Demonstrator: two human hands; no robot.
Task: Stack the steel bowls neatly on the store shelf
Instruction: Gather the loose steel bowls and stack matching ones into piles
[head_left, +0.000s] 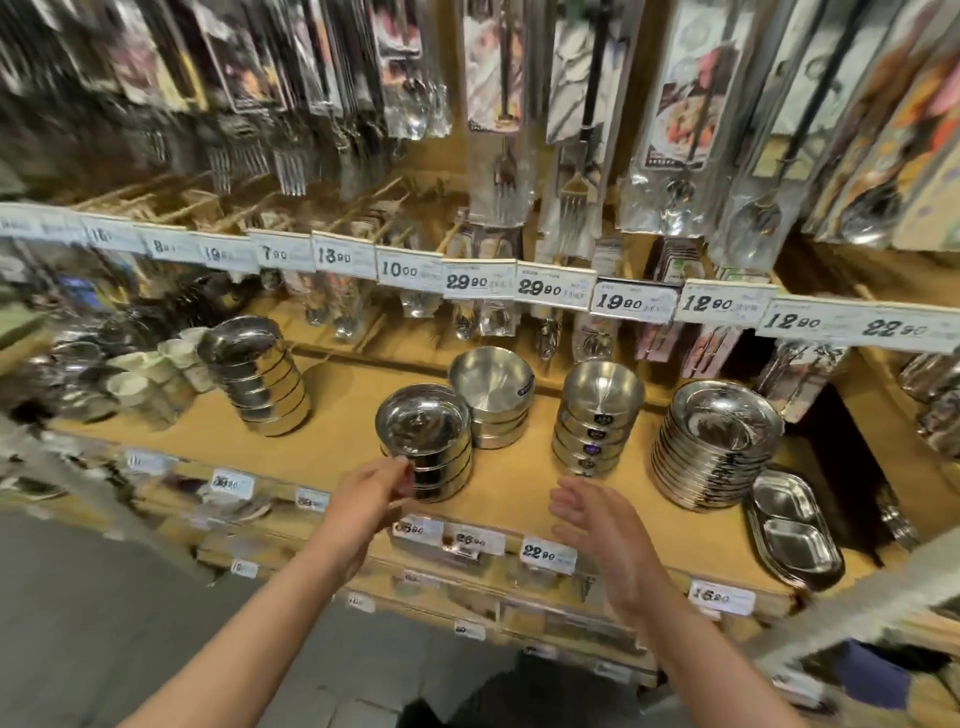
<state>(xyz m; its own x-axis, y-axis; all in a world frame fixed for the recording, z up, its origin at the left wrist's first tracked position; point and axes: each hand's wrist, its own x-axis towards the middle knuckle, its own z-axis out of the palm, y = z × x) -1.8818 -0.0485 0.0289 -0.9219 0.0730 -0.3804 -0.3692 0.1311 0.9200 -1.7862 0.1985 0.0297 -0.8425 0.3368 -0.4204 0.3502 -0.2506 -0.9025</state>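
Left hand (371, 491) fingers loosely curled; right hand (597, 525) open, relaxed.

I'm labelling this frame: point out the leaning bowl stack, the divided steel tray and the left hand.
leaning bowl stack (270, 384), head view, side wall.
divided steel tray (795, 525), head view, nearer compartment.
left hand (371, 493), head view, back of hand.

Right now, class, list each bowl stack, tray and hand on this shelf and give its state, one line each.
left hand: fingers touching the front stack's side
right hand: open, holding nothing
front stack: upright
stack behind it: upright
tapered bowl stack: upright, labels facing out
tall left stack: leaning
shallow dish stack: tilted
divided tray: tilted towards the shelf edge
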